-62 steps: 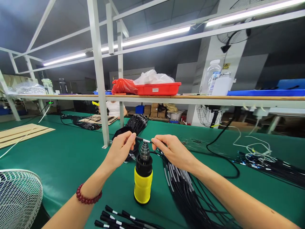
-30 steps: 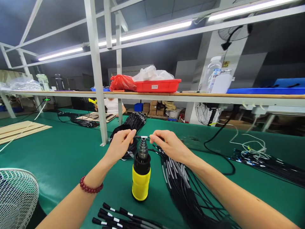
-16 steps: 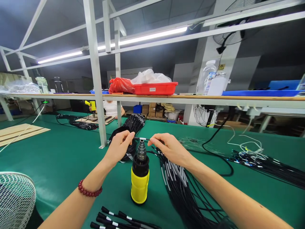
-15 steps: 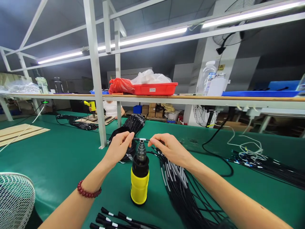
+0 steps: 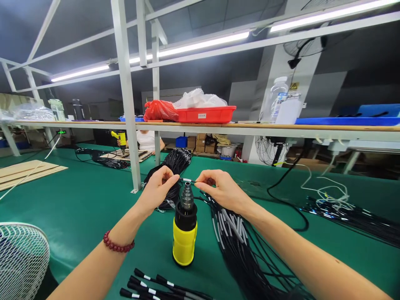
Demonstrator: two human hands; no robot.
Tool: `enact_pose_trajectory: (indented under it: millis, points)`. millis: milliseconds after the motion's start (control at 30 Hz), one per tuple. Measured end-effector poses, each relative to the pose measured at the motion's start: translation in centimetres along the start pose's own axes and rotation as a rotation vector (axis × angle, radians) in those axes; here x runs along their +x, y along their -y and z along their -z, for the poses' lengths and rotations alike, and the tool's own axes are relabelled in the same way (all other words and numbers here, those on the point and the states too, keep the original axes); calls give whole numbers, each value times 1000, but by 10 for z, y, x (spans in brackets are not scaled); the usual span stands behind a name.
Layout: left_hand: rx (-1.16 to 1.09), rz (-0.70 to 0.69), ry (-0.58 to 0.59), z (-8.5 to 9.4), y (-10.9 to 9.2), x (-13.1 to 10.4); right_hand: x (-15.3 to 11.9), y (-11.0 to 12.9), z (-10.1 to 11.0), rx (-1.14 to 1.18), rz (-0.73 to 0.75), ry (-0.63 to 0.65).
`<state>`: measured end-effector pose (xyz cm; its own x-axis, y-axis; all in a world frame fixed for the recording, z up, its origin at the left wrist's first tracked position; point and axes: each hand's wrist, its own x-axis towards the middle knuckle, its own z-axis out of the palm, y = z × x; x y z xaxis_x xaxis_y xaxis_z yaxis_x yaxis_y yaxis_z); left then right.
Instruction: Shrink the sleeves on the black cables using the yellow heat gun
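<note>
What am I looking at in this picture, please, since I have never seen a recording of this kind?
The camera sits on a person's head and looks forward and down, so the two bare arms reaching in from the bottom are that person's own. The left hand and right hand pinch the two ends of a short stretch of thin black cable with a white sleeve on it, just above the metal nozzle of a yellow heat gun that stands upright on the green table. Right of the gun lies a large bundle of black cables; near the bottom edge lie a few cables with white bands. A white fan guard shows at lower left. Further back, another person holds a similar yellow tool.
</note>
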<state>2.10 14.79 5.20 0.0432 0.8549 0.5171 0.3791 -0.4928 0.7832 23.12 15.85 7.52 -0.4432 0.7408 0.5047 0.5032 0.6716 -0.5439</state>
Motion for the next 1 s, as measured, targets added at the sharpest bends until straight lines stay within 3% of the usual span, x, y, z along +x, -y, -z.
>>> enact_pose_trajectory:
  millis: [233, 500, 700, 767, 867, 933, 1000]
  points:
    - [124, 34, 82, 0, 2, -1, -4, 5, 3, -48, -12, 48]
    - [122, -94, -6, -5, -13, -6, -2, -2, 1, 15, -10, -36]
    - [296, -183, -131, 3, -23, -35, -16, -18, -3, 259, -48, -108]
    - [313, -146, -154, 8, -13, -52, -28, -27, 0, 310, -81, -174]
    - [310, 1, -108, 13, 19, -80, -43, -52, 14, 311, -154, -298]
    - [295, 137, -26, 9, 46, -96, -49, -76, 27, 264, -252, -377]
    - [276, 241, 78, 0, 72, -109, -54, -105, 39, 190, -412, -375]
